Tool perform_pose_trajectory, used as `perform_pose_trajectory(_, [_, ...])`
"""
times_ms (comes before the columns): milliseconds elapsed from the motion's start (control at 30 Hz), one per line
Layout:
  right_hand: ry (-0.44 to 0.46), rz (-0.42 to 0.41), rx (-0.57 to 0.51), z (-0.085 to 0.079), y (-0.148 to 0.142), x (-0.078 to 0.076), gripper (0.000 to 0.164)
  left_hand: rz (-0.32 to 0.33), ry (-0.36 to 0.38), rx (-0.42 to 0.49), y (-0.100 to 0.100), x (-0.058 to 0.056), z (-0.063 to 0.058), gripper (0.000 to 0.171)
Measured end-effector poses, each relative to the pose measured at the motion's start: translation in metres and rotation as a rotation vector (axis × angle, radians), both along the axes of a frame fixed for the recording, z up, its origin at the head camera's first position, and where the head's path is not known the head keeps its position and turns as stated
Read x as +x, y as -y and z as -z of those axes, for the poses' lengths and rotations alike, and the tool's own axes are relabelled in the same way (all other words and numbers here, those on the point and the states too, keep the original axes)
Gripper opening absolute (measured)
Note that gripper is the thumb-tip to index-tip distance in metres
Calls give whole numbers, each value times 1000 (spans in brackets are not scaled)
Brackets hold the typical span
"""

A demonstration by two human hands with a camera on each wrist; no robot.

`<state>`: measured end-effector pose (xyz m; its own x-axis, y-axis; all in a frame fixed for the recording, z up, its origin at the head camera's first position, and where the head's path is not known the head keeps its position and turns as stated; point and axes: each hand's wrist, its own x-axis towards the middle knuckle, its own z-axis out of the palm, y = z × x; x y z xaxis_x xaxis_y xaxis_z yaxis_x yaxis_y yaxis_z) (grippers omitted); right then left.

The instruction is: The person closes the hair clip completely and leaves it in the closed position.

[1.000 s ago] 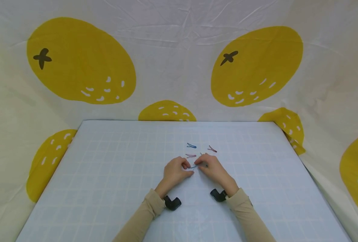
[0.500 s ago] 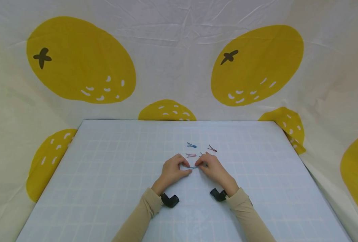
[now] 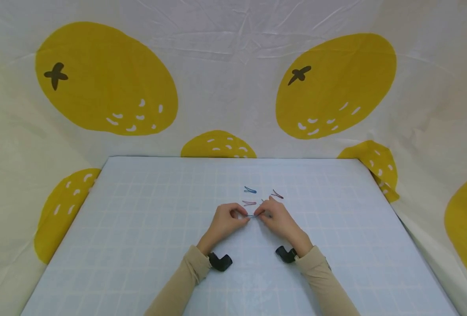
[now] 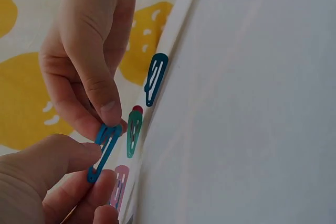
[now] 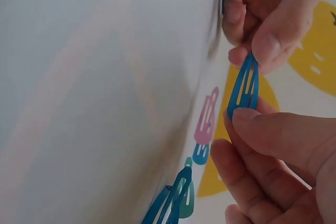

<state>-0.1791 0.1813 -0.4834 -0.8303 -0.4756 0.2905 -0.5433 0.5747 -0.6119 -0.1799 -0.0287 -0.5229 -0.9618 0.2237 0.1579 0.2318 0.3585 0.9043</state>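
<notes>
A blue snap hair clip (image 4: 107,148) is held up between my two hands. My left hand (image 3: 227,220) pinches its narrow end between thumb and finger. On the wide end, the thumb and forefinger of my right hand (image 3: 279,219) take hold. The clip's inner tongue shows inside its frame in the right wrist view. Close beyond the hands on the table lie a pink clip (image 3: 249,203), another blue clip (image 3: 250,190) and a red clip (image 3: 278,194). A green clip (image 4: 134,134) shows in the left wrist view; the right hand partly covers a clip in the head view.
The table (image 3: 154,245) has a pale grid-patterned cover. Behind it and along its sides hangs a white cloth (image 3: 225,87) with large yellow fruit prints. Each wrist carries a black camera mount, the left mount (image 3: 220,262) standing over the table.
My left hand has shifted slightly left, and its thumb has come up toward its forefinger at the clip's end. The right hand has stayed almost in place; the clips on the table lie as before.
</notes>
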Motion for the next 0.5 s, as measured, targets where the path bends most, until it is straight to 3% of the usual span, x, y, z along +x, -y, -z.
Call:
perform_pose_trajectory(300, [-6, -25, -79, -15, -1, 0, 17, 18, 97, 80, 0, -1, -20, 10])
perform_pose_trajectory(500, [40, -25, -125, -22, -1, 0, 14, 12, 148, 110, 3, -1, -33, 10])
